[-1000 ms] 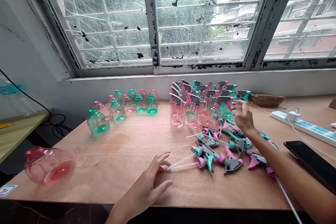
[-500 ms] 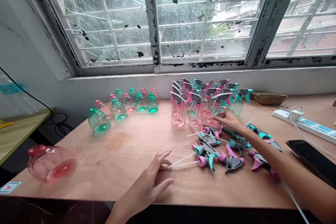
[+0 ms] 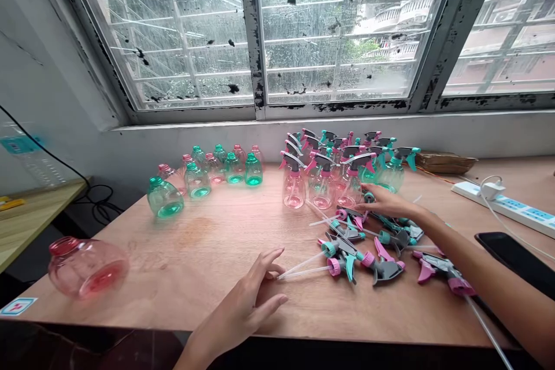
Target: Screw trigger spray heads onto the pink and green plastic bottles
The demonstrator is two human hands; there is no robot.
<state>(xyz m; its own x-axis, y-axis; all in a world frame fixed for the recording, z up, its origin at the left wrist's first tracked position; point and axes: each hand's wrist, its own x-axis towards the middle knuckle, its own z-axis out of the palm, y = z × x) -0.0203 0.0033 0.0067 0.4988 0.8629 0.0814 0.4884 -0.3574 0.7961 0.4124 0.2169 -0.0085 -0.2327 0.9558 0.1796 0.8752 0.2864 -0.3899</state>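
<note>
My left hand (image 3: 245, 303) rests palm down on the wooden table (image 3: 208, 243), fingers apart and holding nothing; its fingertips lie just short of the dip tubes of a pile of loose trigger spray heads (image 3: 373, 254), pink, teal and grey. My right hand (image 3: 388, 202) reaches low over the far side of that pile, with its fingers curled on a teal-collared spray head (image 3: 369, 198). Just beyond it stand several bottles with spray heads fitted (image 3: 321, 176).
Several capless pink and green bottles (image 3: 225, 167) stand at the back left, a green one (image 3: 165, 199) nearer. A pink bottle (image 3: 87, 266) lies on its side near the left front edge. On the right are a power strip (image 3: 507, 205) and a black phone (image 3: 515, 257).
My right hand has come down from the fitted bottles at the back right to the loose spray heads and closed on one. My left hand has stayed put.
</note>
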